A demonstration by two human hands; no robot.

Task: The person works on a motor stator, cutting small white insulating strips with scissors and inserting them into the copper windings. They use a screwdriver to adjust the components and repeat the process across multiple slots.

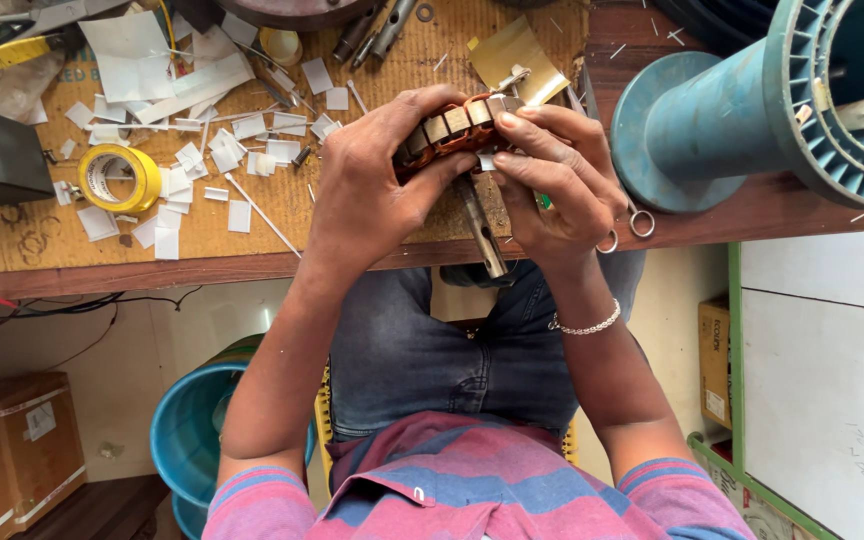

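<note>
Both my hands hold a small motor armature [452, 128] with copper windings and a steel shaft [479, 228] pointing toward my lap, just above the workbench edge [202, 268]. My left hand [367, 185] wraps the armature's left side, thumb across the front. My right hand [557, 170] grips its right side, fingers curled over the top slots, with a small white paper piece at the fingertips. A bead bracelet [584, 326] is on my right wrist.
White paper strips and offcuts [192, 155] litter the bench, with a yellow tape roll [117, 177], a large teal spool [752, 110] at right, tools at the top, scissors handles [630, 228], a teal bucket [187, 430] and cardboard boxes [12, 440] below.
</note>
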